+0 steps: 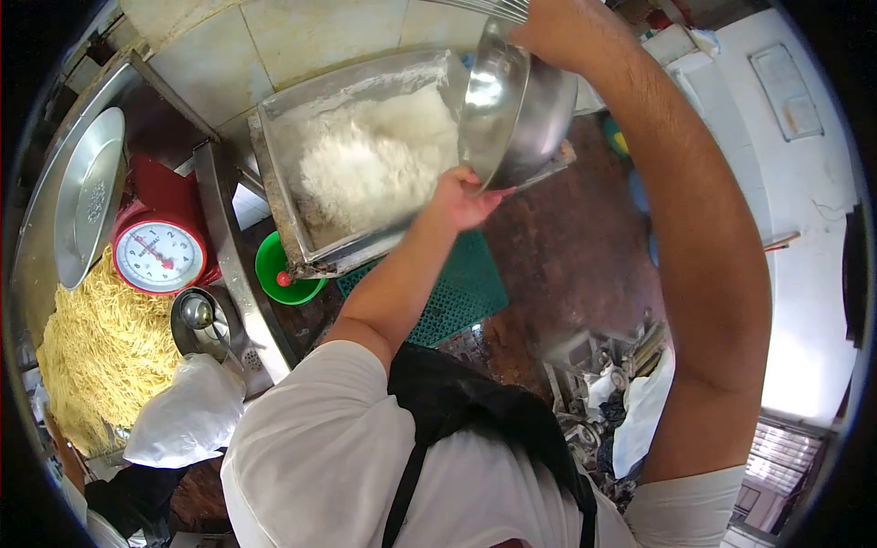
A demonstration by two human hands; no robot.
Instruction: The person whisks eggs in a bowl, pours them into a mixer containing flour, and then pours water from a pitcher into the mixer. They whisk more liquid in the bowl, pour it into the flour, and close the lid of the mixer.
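A large shiny metal bowl (534,119) is tipped on its side above the right end of a metal bin (285,196). White powder (370,160) that looks like flour lies heaped in the bin. My left hand (468,199) grips the bowl's lower rim, thumb and fingers closed on it. At the opposite, upper edge, my right hand (553,32) is closed on the rim, its fingers partly hidden. Thin metal wires (484,7) show at the top edge beside that hand; what they belong to is cut off.
Left stands a red dial scale (160,251) with a metal pan (89,201), beside piled yellow noodles (100,365), a pot with a ladle (196,310) and a plastic bag (187,416). Below the bin are a green bucket (274,265) and green mat (466,283). Metal clutter (594,393) lies lower right.
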